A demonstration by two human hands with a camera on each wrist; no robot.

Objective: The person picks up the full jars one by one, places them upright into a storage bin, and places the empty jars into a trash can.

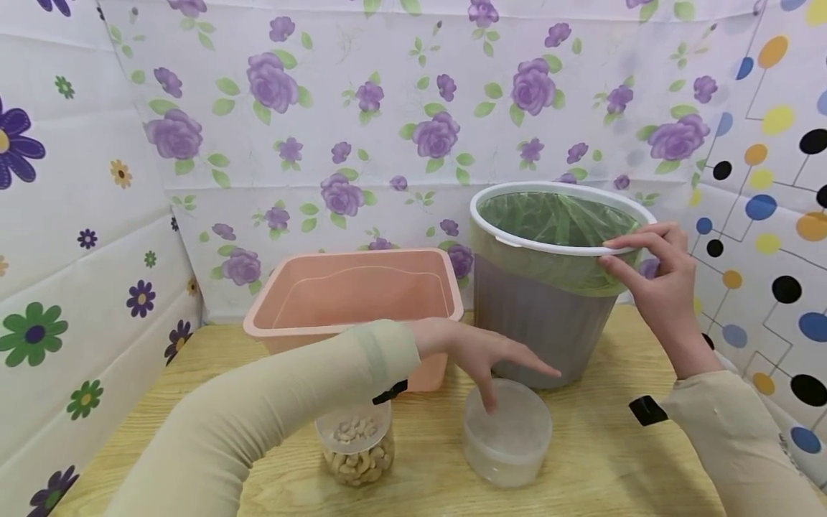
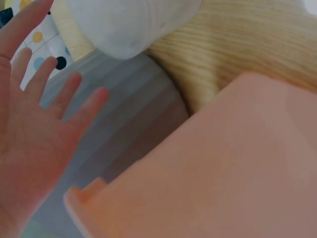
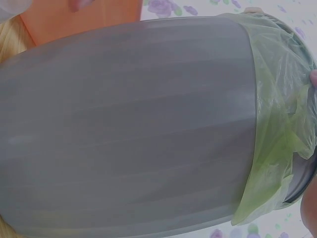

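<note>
At the right back stands a grey trash can [image 1: 543, 319], lined with a thin green bag [image 1: 575, 276] folded over its top under a white rim ring [image 1: 517, 243]. My right hand [image 1: 668, 280] pinches the ring's right front between fingers and thumb. In the right wrist view the bag hangs unevenly below the ring, and only parts of that hand show. My left hand [image 1: 487, 352] hovers over a round translucent lidded container [image 1: 507, 449], palm down and holding nothing. Its fingers [image 2: 64, 96] are spread and fairly straight in the left wrist view.
A pink plastic bin [image 1: 349, 332] stands left of the can, partly behind my left sleeve. In front of it is a clear jar of cashews [image 1: 358, 463], its top partly covered by that sleeve. Everything rests on a wooden table [image 1: 426, 459] between patterned cloth walls.
</note>
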